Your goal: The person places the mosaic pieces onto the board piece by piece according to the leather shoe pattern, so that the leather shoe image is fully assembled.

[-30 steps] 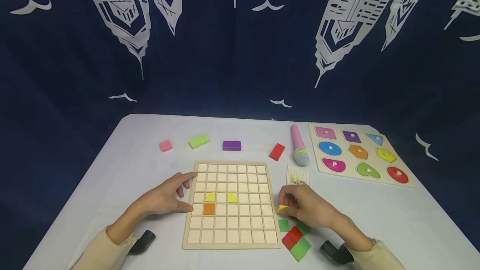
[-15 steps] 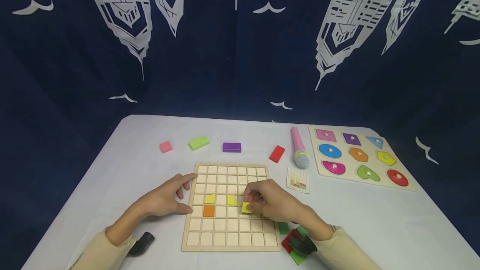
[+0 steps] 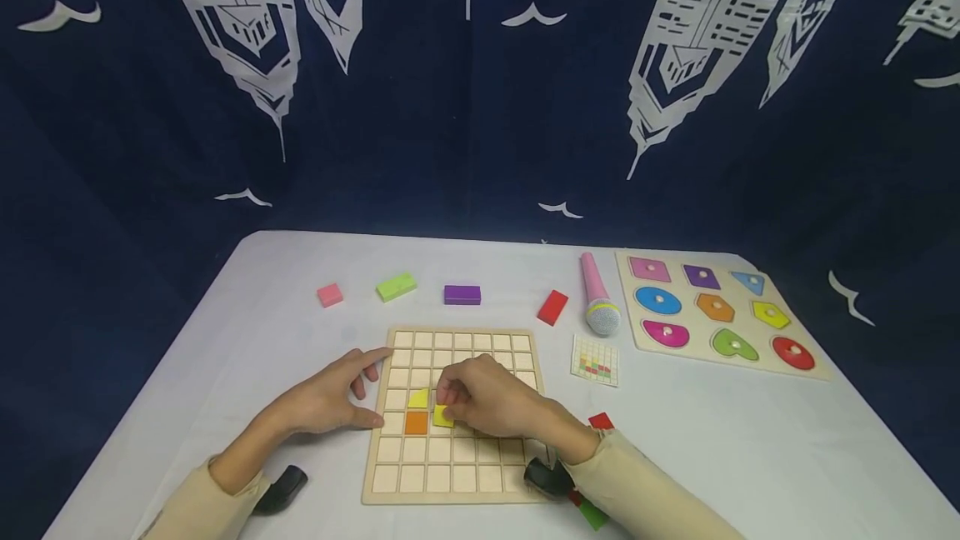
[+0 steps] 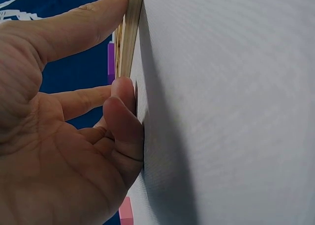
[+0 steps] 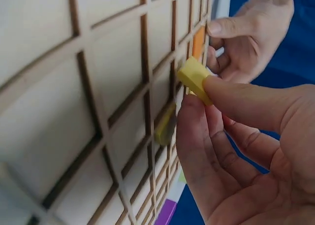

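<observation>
A wooden grid board (image 3: 438, 478) lies on the white table. In the right wrist view, my right hand (image 3: 491, 394) pinches a yellow tile (image 5: 193, 77) between thumb and fingertips, close over the board and tilted. In the head view this tile overlaps the square just right of an orange tile (image 3: 416, 423). A yellow tile with a rounded corner (image 3: 418, 398) sits above the orange one. Another yellow tile (image 5: 165, 126) lies in the grid, hidden behind my right hand in the head view. My left hand (image 3: 330, 394) touches the board's left edge with thumb and index finger.
Behind the board lie pink (image 3: 330, 295), lime (image 3: 396, 287), purple (image 3: 462, 296) and red (image 3: 552, 307) blocks. A pattern card (image 3: 596, 361), a pink toy microphone (image 3: 597, 294) and a shape puzzle (image 3: 720, 350) are at right. My right forearm partly covers red and green tiles (image 3: 592, 515).
My right hand has carried the yellow tile leftward from beside the board to over its middle columns. The pattern card is fully uncovered. My left hand stays at the board's edge.
</observation>
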`<act>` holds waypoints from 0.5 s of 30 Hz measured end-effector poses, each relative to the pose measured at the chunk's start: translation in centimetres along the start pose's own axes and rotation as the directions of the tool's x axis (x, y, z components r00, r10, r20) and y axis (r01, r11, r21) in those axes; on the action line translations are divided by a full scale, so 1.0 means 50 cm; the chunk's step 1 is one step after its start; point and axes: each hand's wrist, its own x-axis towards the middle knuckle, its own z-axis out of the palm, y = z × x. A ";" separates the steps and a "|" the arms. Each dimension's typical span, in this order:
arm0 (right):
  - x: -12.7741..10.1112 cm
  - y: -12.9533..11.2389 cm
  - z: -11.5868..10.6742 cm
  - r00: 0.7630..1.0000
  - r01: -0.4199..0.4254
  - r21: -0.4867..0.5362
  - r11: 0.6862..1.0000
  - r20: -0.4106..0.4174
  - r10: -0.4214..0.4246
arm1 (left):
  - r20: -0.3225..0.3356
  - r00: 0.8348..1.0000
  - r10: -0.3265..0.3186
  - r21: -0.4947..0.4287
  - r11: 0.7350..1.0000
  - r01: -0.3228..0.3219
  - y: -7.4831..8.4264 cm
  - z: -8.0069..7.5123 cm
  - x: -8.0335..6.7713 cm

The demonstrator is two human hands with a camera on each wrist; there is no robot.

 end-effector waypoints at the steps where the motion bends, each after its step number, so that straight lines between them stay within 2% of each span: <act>1: 0.003 -0.002 0.003 1.000 0.005 -0.010 1.000 0.000 -0.005 | 0.001 1.000 -0.001 -0.001 1.000 0.001 0.000 0.000 0.000; 6: 0.011 -0.009 0.013 1.000 0.005 -0.065 0.998 0.010 -0.004 | 0.008 1.000 -0.002 0.001 1.000 0.002 -0.001 -0.002 0.001; 10: 0.006 -0.019 0.022 1.000 -0.006 -0.161 0.987 -0.004 0.006 | 0.007 1.000 -0.001 0.001 1.000 0.001 -0.001 -0.003 0.001; 15: -0.020 -0.036 0.030 1.000 0.010 -0.344 0.939 -0.021 -0.018 | 0.006 1.000 -0.004 -0.009 1.000 0.004 -0.002 -0.001 0.000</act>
